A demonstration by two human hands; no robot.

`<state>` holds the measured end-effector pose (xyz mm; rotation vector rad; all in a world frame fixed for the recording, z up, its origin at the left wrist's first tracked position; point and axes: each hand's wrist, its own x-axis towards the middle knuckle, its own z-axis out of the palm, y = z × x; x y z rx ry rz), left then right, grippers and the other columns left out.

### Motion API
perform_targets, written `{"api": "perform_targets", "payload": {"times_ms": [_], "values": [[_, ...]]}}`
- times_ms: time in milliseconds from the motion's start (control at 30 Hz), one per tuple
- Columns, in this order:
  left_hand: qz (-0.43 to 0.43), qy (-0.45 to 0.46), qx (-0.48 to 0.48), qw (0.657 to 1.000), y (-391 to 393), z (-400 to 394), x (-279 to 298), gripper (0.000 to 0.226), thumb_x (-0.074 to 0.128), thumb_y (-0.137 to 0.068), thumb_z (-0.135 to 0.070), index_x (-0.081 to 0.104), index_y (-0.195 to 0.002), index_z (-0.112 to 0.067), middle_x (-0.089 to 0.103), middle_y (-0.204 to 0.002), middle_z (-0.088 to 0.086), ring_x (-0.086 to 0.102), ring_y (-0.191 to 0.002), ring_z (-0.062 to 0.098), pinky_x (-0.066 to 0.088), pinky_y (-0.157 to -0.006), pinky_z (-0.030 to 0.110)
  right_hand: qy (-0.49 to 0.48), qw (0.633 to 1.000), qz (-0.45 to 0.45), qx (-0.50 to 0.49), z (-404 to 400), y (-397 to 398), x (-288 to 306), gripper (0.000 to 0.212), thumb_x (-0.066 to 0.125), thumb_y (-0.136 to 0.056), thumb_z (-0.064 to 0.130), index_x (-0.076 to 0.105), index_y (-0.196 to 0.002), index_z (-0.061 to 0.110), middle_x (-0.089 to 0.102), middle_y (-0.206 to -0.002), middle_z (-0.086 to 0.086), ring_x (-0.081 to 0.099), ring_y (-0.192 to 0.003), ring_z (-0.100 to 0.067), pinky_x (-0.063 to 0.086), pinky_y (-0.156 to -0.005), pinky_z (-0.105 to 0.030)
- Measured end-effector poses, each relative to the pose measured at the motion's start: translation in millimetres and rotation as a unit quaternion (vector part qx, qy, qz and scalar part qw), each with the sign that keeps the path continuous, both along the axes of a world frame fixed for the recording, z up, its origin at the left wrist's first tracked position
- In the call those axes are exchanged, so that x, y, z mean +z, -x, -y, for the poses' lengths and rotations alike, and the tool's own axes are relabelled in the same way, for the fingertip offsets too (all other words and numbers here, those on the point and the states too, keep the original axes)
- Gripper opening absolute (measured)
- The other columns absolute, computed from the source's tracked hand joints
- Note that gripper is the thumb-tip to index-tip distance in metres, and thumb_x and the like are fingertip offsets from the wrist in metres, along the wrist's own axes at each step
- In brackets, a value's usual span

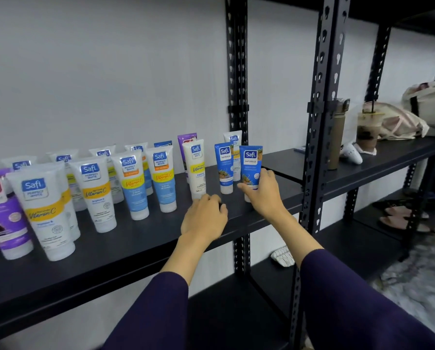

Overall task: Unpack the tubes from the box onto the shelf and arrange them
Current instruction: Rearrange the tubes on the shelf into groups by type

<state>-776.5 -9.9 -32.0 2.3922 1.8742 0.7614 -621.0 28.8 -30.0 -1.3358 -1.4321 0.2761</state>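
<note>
Left hand (203,215) rests on the shelf (125,251) edge, fingers curled loosely, holding nothing visible. Right hand (263,192) fingers wrap the blue tube (250,162), standing at row end. Many tubes (133,183) already upright behind in rows; mostly unpacked, probably. Box not in view.

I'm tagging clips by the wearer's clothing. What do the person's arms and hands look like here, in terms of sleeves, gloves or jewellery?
Both arms wear long, loose sleeves of dark purple fabric, plain with no visible pattern or markings. The sleeves end partway along the forearms, leaving the wrists bare. The left hand and the right hand are bare: no gloves, and no rings, watch or bracelets show from this view.
</note>
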Motion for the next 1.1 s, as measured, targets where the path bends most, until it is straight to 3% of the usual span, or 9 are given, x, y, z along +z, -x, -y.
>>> {"api": "perform_targets", "payload": {"times_ms": [67,267,533,767,933,1100], "values": [[-0.010,-0.004,0.007,1.000,-5,-2,0,0.038,0.034,-0.100,-0.035,0.051,-0.127,-0.016,0.051,-0.127,0.005,0.047,-0.116,0.023,0.047,-0.092,0.040,0.036,0.999,0.025,-0.012,-12,-9,3,0.049,0.070,-0.084,0.026,0.048,-0.124,0.009,0.042,-0.126,-0.011,0.045,-0.117,-0.020,0.040,-0.086,-0.023],[-0.013,-0.012,0.015,1.000,-7,-5,-3,0.038,0.033,-0.099,-0.037,0.050,-0.128,-0.018,0.051,-0.126,0.004,0.046,-0.117,0.022,0.046,-0.094,0.037,0.043,0.998,-0.038,0.032,-33,-14,11,0.060,0.071,-0.082,0.011,0.038,-0.132,0.008,0.057,-0.126,-0.011,0.059,-0.114,-0.022,0.048,-0.085,-0.028],[-0.008,0.009,0.020,1.000,-8,-4,-2,0.037,0.036,-0.099,-0.038,0.048,-0.129,-0.020,0.049,-0.129,0.002,0.043,-0.122,0.020,0.045,-0.096,0.037,0.050,0.997,-0.033,0.040,-41,-5,12,0.046,0.070,-0.083,0.015,0.048,-0.123,0.008,0.061,-0.122,-0.010,0.060,-0.109,-0.018,0.046,-0.079,-0.021],[0.135,-0.065,0.128,0.980,-7,2,1,0.039,0.054,-0.094,-0.026,0.045,-0.129,-0.012,0.043,-0.128,0.008,0.046,-0.117,0.022,0.050,-0.086,0.033,0.079,0.996,-0.021,0.036,-39,-11,5,0.050,0.069,-0.084,0.011,0.046,-0.128,0.007,0.061,-0.121,-0.013,0.060,-0.109,-0.022,0.047,-0.085,-0.028],[0.249,0.007,0.170,0.954,-9,-8,8,0.053,0.062,-0.091,-0.019,0.031,-0.132,-0.008,0.049,-0.132,0.015,0.053,-0.119,0.029,0.049,-0.090,0.038,0.077,0.997,0.004,0.031,-40,-12,2,0.045,0.068,-0.085,0.012,0.048,-0.125,0.007,0.061,-0.120,-0.013,0.060,-0.108,-0.023,0.048,-0.087,-0.032],[0.264,0.033,0.185,0.946,-11,-26,13,0.061,0.062,-0.090,-0.019,0.025,-0.137,-0.007,0.047,-0.136,0.016,0.050,-0.123,0.031,0.047,-0.093,0.040,0.075,0.997,0.018,0.031,-42,-12,1,0.041,0.068,-0.086,0.015,0.050,-0.122,0.009,0.062,-0.119,-0.011,0.060,-0.107,-0.021,0.047,-0.083,-0.029]]}}
